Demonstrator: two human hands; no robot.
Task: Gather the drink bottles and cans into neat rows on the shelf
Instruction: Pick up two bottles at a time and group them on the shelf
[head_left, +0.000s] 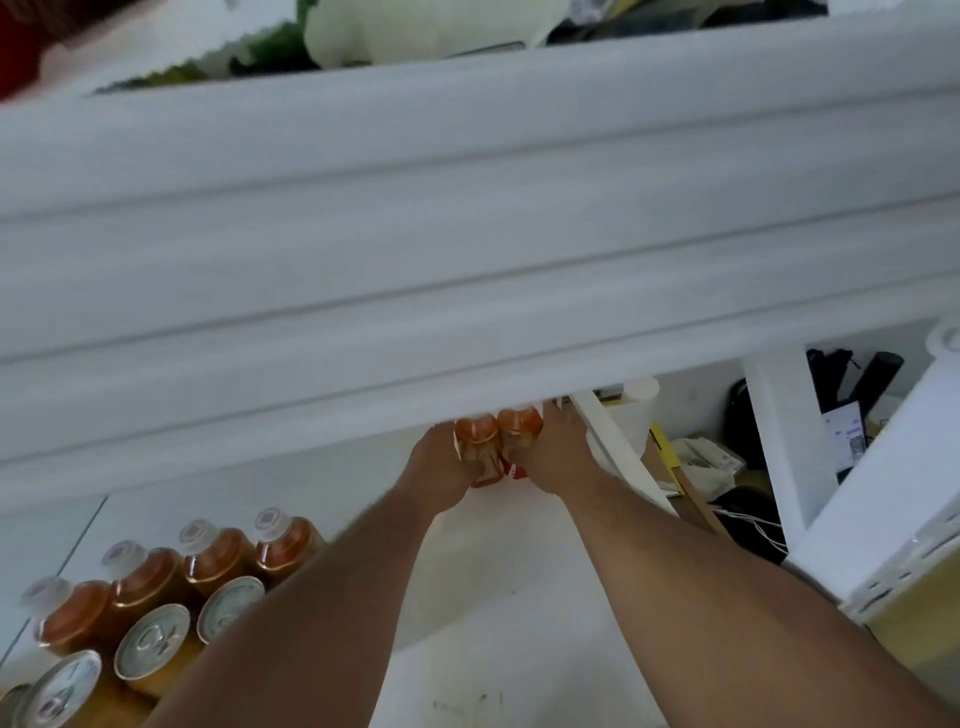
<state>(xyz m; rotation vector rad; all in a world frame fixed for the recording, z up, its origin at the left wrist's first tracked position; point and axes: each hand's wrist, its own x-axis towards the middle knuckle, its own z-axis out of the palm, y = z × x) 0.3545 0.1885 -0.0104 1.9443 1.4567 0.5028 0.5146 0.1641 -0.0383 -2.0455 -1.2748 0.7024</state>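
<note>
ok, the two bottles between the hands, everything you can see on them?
The two bottles are clear plastic by the look, with orange-brown drink and a red label low down. They stand side by side, touching, deep on the white shelf. The upper shelf's edge hides their caps. The left hand and right hand press on their outer sides; the fingers are mostly hidden.

Orange bottles (480, 449), silver-topped cans (152, 643), white shelf (519, 597).

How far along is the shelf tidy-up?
Partly done. Four bottles and a line of cans already stand in rows at lower left. The left hand and right hand flank two more bottles farther back. The upper shelf hides anything left.
</note>
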